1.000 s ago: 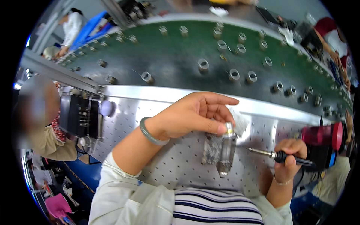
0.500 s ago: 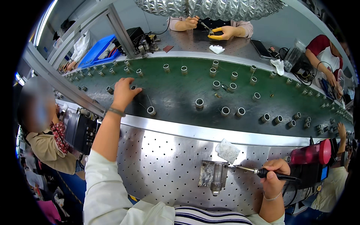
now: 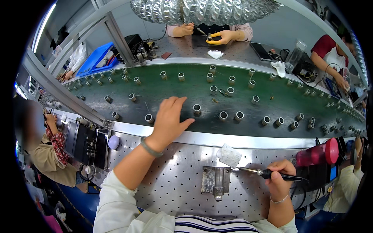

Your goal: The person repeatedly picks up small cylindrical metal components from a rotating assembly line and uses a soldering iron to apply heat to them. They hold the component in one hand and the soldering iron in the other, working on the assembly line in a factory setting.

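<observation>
My left hand (image 3: 168,118) reaches over the green belt (image 3: 171,91) with thumb and fingers apart and nothing in its grasp. Just right of its fingertips stands a short metal cylinder (image 3: 197,109); another cylinder (image 3: 149,118), with a thin wire rising nearby, is left of the hand. My right hand (image 3: 280,179) grips a soldering iron (image 3: 286,177) by its black handle. The iron's tip points left, by the edge of a greyish-white pad (image 3: 230,156). Below that pad, a metal fixture block (image 3: 215,181) with a cylindrical piece sits on the perforated worktop (image 3: 167,186).
Many more metal cylinders stand or lie along the belt. A pink-red container (image 3: 318,152) is at the right beside a dark device. Opposite, a person with yellow finger covers (image 3: 216,38) works on a small part. A silver duct (image 3: 206,11) hangs overhead; a metal frame post (image 3: 72,93) rises at left.
My left hand has moved right along the belt, away from a cylinder on the left, towards one in the middle. My right hand still holds the soldering iron. The view has shifted slightly.
</observation>
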`<state>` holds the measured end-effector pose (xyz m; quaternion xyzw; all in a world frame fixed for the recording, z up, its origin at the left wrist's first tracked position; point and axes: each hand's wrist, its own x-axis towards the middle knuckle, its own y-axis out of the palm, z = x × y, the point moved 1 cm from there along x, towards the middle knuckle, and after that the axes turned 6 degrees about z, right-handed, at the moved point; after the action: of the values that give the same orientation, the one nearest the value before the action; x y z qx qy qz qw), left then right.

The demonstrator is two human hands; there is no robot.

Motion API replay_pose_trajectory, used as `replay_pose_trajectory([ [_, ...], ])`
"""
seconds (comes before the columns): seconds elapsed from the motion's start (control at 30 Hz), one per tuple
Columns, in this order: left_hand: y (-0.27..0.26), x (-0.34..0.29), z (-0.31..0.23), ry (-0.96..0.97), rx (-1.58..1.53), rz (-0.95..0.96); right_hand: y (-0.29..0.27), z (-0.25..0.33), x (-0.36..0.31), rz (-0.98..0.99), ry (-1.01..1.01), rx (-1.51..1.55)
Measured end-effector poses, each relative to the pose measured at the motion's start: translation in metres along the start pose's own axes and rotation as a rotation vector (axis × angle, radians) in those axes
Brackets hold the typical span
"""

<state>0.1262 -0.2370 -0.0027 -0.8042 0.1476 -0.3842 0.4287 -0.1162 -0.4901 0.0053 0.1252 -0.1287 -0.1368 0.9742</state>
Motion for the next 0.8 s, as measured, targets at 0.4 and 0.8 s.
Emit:
replay_pose_trajectory([
  [0.4,0.02,-0.003,-0.023,-0.159,-0.285,0.311,-0.001,0.005,-0.003,-0.002,0.088,0.015],
  [0.8,0.027,-0.012,-0.016,-0.259,-0.372,0.18,-0.006,0.003,0.003,0.003,0.321,0.012],
])
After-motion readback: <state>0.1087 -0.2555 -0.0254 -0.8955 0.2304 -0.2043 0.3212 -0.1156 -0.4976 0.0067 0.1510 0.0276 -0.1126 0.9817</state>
